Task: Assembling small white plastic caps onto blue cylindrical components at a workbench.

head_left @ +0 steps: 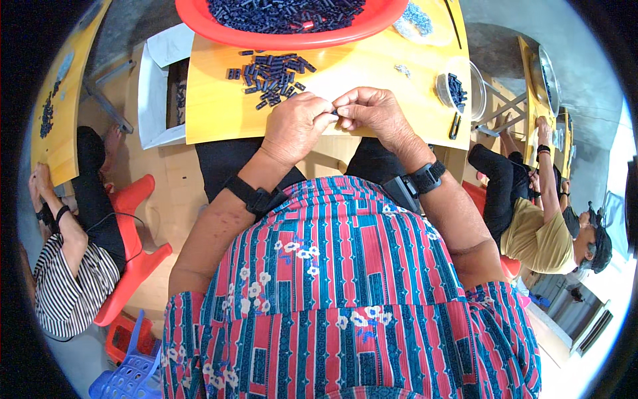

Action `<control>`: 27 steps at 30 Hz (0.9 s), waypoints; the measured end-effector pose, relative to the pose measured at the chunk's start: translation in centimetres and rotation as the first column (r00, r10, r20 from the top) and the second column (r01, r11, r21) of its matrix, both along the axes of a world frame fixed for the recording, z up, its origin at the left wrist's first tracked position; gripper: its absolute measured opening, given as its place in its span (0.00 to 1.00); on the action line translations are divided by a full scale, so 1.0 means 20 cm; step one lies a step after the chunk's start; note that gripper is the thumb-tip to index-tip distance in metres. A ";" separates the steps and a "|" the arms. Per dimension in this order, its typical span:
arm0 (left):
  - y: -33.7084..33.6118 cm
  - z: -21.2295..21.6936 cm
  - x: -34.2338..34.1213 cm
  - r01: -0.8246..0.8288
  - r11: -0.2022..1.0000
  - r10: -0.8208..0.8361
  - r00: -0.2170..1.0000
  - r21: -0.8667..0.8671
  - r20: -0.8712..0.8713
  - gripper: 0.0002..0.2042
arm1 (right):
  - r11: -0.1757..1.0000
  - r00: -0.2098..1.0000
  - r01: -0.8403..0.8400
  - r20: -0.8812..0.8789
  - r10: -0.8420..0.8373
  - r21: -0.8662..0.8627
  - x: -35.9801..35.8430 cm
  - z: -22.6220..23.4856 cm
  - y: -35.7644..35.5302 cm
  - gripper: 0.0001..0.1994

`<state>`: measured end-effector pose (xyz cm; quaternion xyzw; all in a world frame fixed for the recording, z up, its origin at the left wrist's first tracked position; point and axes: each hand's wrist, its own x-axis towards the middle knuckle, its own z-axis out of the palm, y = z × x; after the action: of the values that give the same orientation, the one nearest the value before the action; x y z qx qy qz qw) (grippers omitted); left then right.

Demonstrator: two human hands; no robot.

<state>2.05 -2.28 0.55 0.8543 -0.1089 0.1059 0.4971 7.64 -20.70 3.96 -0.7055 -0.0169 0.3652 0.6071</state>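
Note:
At the near edge of the yellow table, my two hands meet fingertip to fingertip. My left hand (296, 128) is closed in a pinch, thumb and forefinger pressed together. Opposite it, my right hand (380, 117) pinches too. Between them shows a small dark plastic piece (335, 113), mostly covered by the fingers; its exact kind is hidden. Just beyond my left hand lies a loose pile of small dark blue-black rectangular plastic pieces (272, 73). A black device is strapped to each wrist.
A red basin (292, 41) heaped with dark pieces stands at the back. On the right are a clear round tub (480, 93), a slim dark tool (455, 126), small silvery bits (402, 69) and a clear bag (415, 21). A white box (151, 100) stands left; people sit at both sides.

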 end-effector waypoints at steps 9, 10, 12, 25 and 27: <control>-0.01 -0.03 -0.02 0.005 1.000 -0.004 0.999 0.029 -0.047 0.04 | 1.000 1.000 -0.005 0.001 0.005 -0.029 0.00 -0.02 0.00 0.05; -0.02 -0.03 -0.01 -0.010 0.999 0.010 1.000 0.046 -0.002 0.04 | 1.000 1.000 0.001 -0.007 -0.001 -0.020 0.00 -0.02 0.01 0.05; -0.01 -0.03 -0.02 -0.027 0.998 0.025 0.999 0.062 0.041 0.05 | 1.000 1.000 -0.011 -0.008 0.010 -0.013 0.00 -0.01 0.02 0.05; -0.03 0.01 -0.06 0.033 0.999 -0.034 0.999 0.041 0.024 0.05 | 0.995 0.991 -0.092 -0.093 0.095 0.039 -0.01 0.04 -0.01 0.06; -0.03 0.01 -0.06 0.025 0.997 -0.029 0.998 0.079 0.050 0.04 | 0.993 0.988 -0.114 -0.103 0.116 0.029 -0.01 0.06 0.00 0.05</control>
<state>0.87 -2.90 0.76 0.8687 -0.1369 0.1167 0.4616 7.51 -20.79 5.07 -0.6762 -0.0302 0.4357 0.5933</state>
